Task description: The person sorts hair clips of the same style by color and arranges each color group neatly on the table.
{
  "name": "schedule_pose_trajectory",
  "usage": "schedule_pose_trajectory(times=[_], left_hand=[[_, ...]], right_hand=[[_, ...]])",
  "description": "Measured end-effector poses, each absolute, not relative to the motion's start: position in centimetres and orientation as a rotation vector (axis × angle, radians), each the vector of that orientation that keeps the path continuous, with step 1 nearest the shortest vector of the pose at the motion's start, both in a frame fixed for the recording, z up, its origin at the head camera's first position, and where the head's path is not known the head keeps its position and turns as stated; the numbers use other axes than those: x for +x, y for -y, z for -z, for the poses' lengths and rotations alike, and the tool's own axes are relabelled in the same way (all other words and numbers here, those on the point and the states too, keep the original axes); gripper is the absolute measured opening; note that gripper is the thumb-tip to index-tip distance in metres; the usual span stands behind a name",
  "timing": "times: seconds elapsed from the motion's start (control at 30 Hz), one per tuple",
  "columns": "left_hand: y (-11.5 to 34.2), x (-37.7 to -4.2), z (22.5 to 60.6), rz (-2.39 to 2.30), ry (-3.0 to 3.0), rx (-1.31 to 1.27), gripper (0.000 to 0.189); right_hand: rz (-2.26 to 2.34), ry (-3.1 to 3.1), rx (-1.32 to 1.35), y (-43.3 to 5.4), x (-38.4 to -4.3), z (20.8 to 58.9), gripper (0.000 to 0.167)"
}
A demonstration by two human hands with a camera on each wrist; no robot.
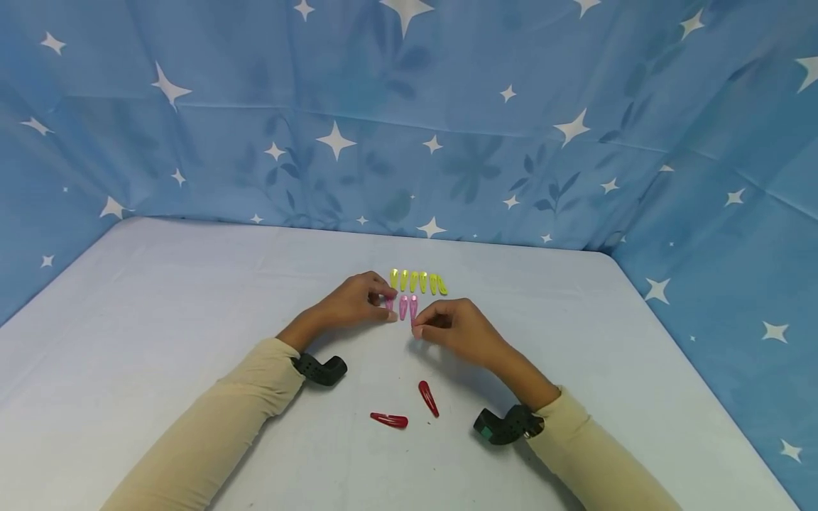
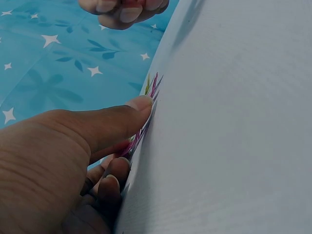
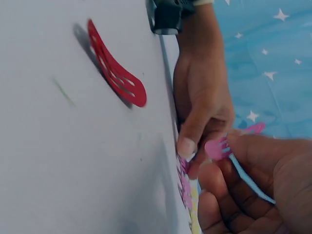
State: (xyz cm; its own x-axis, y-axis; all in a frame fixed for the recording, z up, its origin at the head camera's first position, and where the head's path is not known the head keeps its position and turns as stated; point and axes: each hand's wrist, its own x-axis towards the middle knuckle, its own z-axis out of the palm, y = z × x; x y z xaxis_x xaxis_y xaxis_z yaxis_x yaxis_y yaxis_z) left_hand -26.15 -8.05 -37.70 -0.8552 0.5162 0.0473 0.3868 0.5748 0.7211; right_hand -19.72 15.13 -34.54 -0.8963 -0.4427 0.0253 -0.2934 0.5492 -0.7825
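Pink hair clips (image 1: 403, 308) lie side by side just below a row of yellow hair clips (image 1: 414, 282). My left hand (image 1: 358, 301) is at the left end of the pink row, thumb and index finger pinching a pink clip (image 3: 184, 165) against the table; the fingers partly cover it. At the row's right end, my right hand (image 1: 460, 330) pinches another pink clip (image 3: 218, 148) between thumb and fingertips. In the right wrist view this clip is raised off the table, one end sticking out past the thumb.
Two red hair clips (image 1: 389, 421) lie apart on the white table (image 1: 307, 440), nearer to me than the rows. Dark wrist cameras (image 1: 511, 426) sit on both forearms. A blue curtain (image 1: 409, 170) with white stars stands behind the table and along its sides.
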Motion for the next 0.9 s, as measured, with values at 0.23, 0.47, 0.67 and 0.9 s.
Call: schedule_pose_trajectory(times=[0.23, 0.47, 0.67, 0.9], left_hand=[[8.0, -26.3, 37.8, -1.155, -2.627, 0.725, 0.045], [8.1, -26.2, 37.8, -1.157, -2.621, 0.711, 0.045], [8.0, -26.2, 37.7, -1.155, -2.623, 0.701, 0.045], [7.9, -26.2, 37.7, -1.155, -2.626, 0.718, 0.044]], right_hand=[[1.317, -2.659, -0.486, -15.8, -20.8, 34.6, 0.016], [1.347, -2.673, -0.505, -16.2, -21.9, 35.0, 0.036], [1.354, -2.718, -0.433, -16.1, -22.6, 35.2, 0.038], [1.350, -2.743, -0.449, -16.1, -23.3, 35.6, 0.030]])
